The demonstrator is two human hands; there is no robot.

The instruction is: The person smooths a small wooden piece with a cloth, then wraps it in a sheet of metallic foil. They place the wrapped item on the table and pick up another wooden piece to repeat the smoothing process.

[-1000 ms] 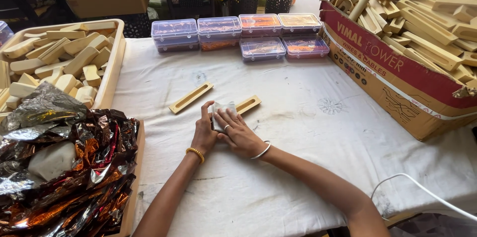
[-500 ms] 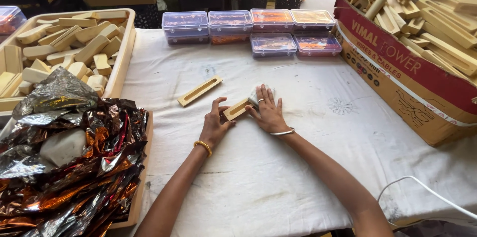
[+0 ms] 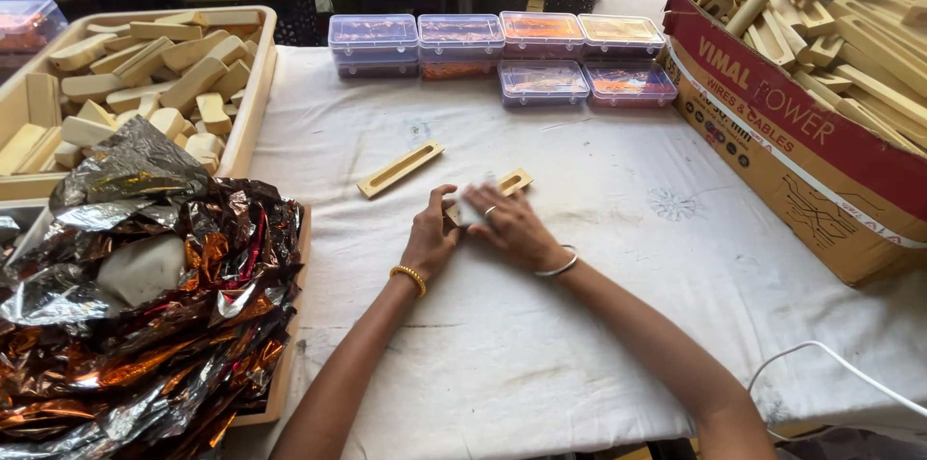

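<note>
White tablecloth [image 3: 618, 257] bears a wooden piece [image 3: 510, 183] under both hands' fingers [image 3: 480, 201].

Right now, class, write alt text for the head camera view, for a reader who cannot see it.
A person's left hand and right hand press a slotted wooden piece on a white tablecloth, a second wooden piece lying apart to the left. Crumpled foil, a tray of wooden blocks, lidded plastic boxes and a cardboard box of wooden parts surround them.
</note>
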